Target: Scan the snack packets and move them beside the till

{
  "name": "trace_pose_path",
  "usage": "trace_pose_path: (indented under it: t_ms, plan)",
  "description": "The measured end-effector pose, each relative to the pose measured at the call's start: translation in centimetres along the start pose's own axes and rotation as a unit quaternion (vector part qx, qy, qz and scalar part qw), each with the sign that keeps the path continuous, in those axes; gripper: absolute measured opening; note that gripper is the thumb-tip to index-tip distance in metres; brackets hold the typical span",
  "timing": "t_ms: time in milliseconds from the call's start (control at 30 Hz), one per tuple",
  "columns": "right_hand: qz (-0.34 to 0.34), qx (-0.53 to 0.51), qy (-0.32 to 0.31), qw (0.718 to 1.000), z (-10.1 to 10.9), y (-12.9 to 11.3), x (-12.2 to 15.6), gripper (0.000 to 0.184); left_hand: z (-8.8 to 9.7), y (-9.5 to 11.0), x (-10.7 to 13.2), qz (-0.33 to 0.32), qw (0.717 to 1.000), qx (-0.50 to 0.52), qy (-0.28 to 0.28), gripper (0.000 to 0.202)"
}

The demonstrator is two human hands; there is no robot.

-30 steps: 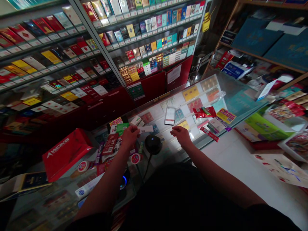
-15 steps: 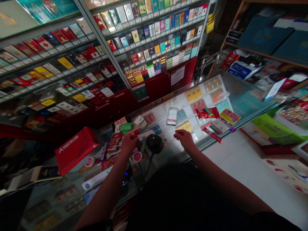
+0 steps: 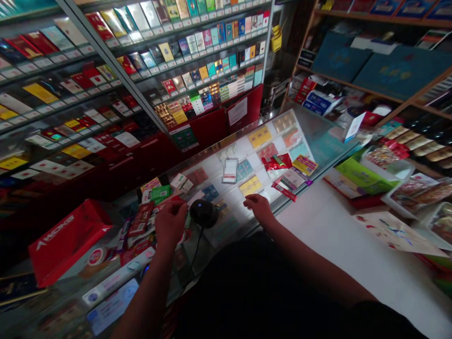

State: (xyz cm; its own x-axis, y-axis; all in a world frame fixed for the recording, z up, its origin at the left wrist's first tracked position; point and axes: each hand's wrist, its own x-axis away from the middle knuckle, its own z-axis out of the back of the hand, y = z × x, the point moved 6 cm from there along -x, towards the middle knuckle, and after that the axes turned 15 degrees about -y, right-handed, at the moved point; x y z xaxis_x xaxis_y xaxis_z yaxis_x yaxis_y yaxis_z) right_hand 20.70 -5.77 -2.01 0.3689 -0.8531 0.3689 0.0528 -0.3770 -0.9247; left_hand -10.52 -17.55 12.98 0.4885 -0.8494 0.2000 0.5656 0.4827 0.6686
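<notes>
My left hand (image 3: 172,220) is closed over the heap of snack packets (image 3: 141,219) on the glass counter. Its fingertips pinch together at something red, too small and dark to make out. Just to its right stands a black device (image 3: 204,213) with a cable. My right hand (image 3: 259,207) hovers above the counter, its fingers curled together and nothing visible in them. Beyond it lies a blurred-out white card or box (image 3: 230,171). A red snack packet (image 3: 276,162), a yellow packet (image 3: 305,165) and a thin red stick packet (image 3: 284,191) lie to its right.
A red box (image 3: 70,240) stands at the counter's left, with a long white box (image 3: 118,275) and a phone-like panel (image 3: 113,306) nearer me. Shelves of cigarette packs (image 3: 197,42) rise behind the counter (image 3: 339,132). Candy bins (image 3: 388,162) stand at right.
The view has turned to the right, so the counter and shelves shift left in the picture. My left hand has moved slightly back from the black device; my right hand keeps its curled shape.
</notes>
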Motion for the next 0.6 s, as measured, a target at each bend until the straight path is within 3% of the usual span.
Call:
trace_pose_path:
  t_ms: [100, 200, 433, 600]
  plan:
    - [-0.006, -0.007, 0.009, 1.000, 1.6, 0.1, 0.5, 0.030, -1.7, 3.0, 1.1, -0.030, 0.999, 0.034, -0.005, 0.019]
    - [-0.009, -0.006, 0.019, 1.000, 3.6, -0.1, 1.2, 0.031, -4.5, 5.5, 1.5, -0.063, 0.992, 0.094, -0.052, 0.019]
    - [-0.018, -0.008, 0.089, 0.996, 10.4, 0.1, 3.1, 0.035, -14.3, 10.4, 0.3, -0.115, 0.962, 0.115, -0.220, 0.019]
    - [-0.025, -0.021, 0.150, 0.988, 15.6, 1.0, 4.0, 0.038, -20.5, 13.9, -1.0, -0.133, 0.946, 0.070, -0.287, 0.016]
